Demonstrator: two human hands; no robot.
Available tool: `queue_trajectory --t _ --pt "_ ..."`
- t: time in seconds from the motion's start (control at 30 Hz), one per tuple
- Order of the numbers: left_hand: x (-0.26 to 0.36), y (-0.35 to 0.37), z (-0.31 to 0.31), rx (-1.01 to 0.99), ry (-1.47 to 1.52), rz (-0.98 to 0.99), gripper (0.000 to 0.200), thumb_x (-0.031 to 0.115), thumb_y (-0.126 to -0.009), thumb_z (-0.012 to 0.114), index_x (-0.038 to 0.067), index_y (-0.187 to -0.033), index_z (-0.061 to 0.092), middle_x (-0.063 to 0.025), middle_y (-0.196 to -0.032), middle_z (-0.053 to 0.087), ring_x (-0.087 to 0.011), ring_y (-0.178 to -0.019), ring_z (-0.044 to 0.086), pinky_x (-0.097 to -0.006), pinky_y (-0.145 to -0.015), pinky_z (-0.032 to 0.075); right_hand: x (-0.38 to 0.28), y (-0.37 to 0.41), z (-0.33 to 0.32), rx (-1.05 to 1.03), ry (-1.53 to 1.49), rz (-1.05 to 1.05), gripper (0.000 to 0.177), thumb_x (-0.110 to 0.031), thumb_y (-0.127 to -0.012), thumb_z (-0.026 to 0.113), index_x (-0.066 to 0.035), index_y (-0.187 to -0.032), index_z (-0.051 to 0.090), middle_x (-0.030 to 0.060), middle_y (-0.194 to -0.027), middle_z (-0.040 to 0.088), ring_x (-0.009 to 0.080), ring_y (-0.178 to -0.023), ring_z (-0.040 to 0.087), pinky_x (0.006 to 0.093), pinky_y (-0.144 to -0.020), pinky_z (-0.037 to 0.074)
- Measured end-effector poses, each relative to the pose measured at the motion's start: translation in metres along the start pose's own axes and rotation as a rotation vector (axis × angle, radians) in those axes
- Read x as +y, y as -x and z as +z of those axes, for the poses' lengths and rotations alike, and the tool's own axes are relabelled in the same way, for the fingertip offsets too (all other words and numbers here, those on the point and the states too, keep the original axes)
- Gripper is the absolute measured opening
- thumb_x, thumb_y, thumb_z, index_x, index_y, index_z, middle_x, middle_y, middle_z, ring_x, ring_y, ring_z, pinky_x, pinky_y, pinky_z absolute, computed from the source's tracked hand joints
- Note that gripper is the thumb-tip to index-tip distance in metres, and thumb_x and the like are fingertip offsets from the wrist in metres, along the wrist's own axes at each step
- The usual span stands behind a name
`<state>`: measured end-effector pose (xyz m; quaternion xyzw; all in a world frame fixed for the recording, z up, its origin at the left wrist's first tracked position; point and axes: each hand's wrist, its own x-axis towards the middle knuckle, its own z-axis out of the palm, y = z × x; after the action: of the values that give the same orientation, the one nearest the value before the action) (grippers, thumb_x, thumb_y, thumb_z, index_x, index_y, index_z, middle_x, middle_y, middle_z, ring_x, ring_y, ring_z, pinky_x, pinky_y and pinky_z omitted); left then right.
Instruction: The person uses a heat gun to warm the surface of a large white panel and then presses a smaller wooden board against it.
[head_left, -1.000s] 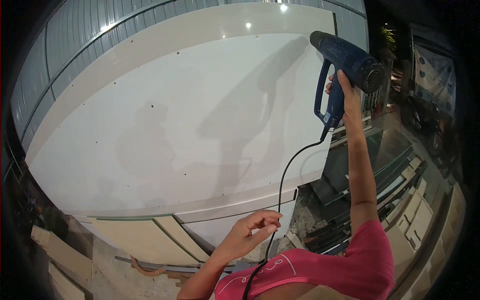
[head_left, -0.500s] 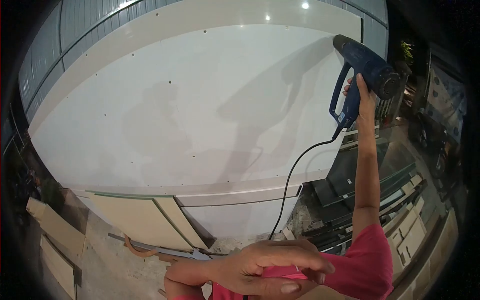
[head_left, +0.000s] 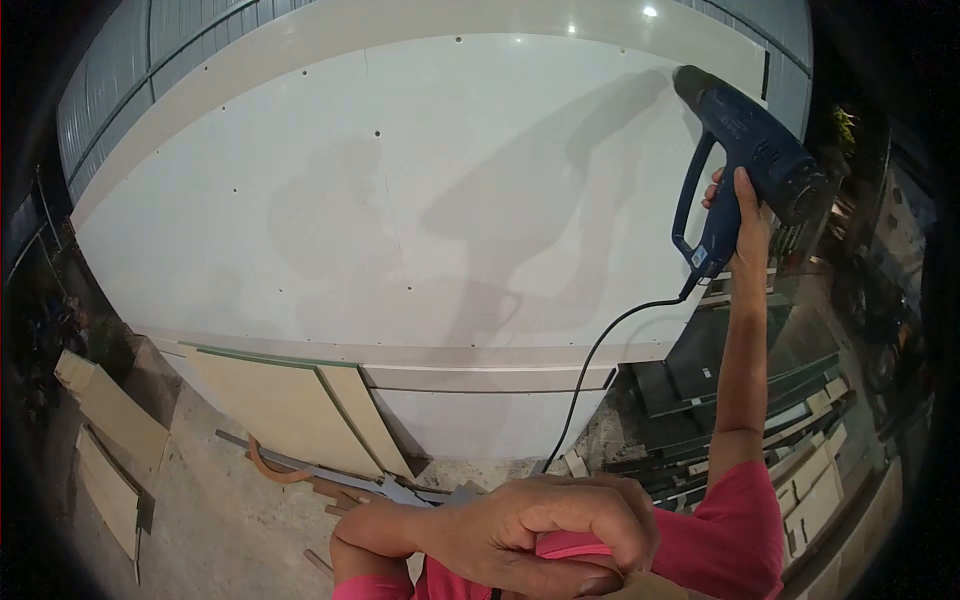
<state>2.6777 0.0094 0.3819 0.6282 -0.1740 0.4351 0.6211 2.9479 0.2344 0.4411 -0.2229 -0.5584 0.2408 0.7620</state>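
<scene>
My right hand (head_left: 752, 232) is raised at the right, its fingers wrapped round the handle of a blue heat gun (head_left: 755, 145). The gun's dark nozzle points up and left, close to the upper right of a large white panel (head_left: 330, 230). A black cord (head_left: 600, 345) hangs from the base of the handle in a curve toward my body. My left hand (head_left: 560, 530) is low in front of my chest, fingers curled and thumb near the fingertips. A tan edge shows by those fingertips at the bottom of the view; I cannot tell what they hold.
Cream boards (head_left: 280, 400) with green edges lean against the panel's lower part. Loose board pieces (head_left: 125, 415) lie at the left on the concrete floor (head_left: 215, 500). Stacked strips and panels (head_left: 810, 480) stand at the right. Corrugated metal wall (head_left: 110, 90) rises behind.
The view has shifted, so the panel sits a little higher and further right. My left thumb and fingers have closed together more. The heat gun is still near the panel's upper right.
</scene>
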Motion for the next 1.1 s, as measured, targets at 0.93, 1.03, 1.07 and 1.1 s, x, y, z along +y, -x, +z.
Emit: queue_trajectory --t 0.93,1.03,1.07,1.1 --pt "0.034 0.047 0.027 0.196 -0.002 -0.237 0.04 0.026 -0.089 0.059 -0.005 -0.114 0.051 -0.0108 -0.112 0.052 -0.0155 -0.099 0.049 -0.0286 -0.083 0.039 0.007 0.013 0.065 -0.097 -0.061 0.093 0.034 -0.032 -0.083 0.065 0.0 -0.094 0.058 0.0067 -0.081 0.059 0.0122 -0.066 0.059 0.0254 -0.06 0.052" --pt "0.029 0.067 0.026 0.206 -0.001 -0.339 0.053 0.029 -0.086 0.061 -0.006 -0.123 0.046 -0.0113 -0.119 0.051 -0.0153 -0.109 0.046 -0.0283 -0.088 0.038 0.008 0.012 0.063 -0.108 -0.015 0.1 0.033 -0.031 -0.083 0.064 -0.001 -0.094 0.058 0.0074 -0.082 0.058 0.0127 -0.065 0.059 0.0254 -0.059 0.051" --pt "0.032 0.07 0.027 0.215 -0.064 -0.346 0.053 0.03 -0.086 0.062 -0.006 -0.123 0.047 -0.0115 -0.119 0.051 -0.0152 -0.108 0.046 -0.0288 -0.088 0.038 0.007 0.013 0.067 -0.099 -0.057 0.072 0.032 -0.032 -0.083 0.064 -0.002 -0.092 0.059 0.0066 -0.078 0.058 0.0123 -0.064 0.058 0.0254 -0.059 0.05" --pt "0.034 0.07 0.027 0.222 -0.124 -0.353 0.053 0.03 -0.085 0.062 -0.005 -0.122 0.048 -0.0116 -0.118 0.052 -0.015 -0.108 0.047 -0.0293 -0.088 0.039 0.005 0.014 0.071 -0.098 -0.067 0.067 0.032 -0.032 -0.083 0.064 -0.002 -0.092 0.059 0.0066 -0.078 0.058 0.0123 -0.064 0.058 0.0254 -0.059 0.05"
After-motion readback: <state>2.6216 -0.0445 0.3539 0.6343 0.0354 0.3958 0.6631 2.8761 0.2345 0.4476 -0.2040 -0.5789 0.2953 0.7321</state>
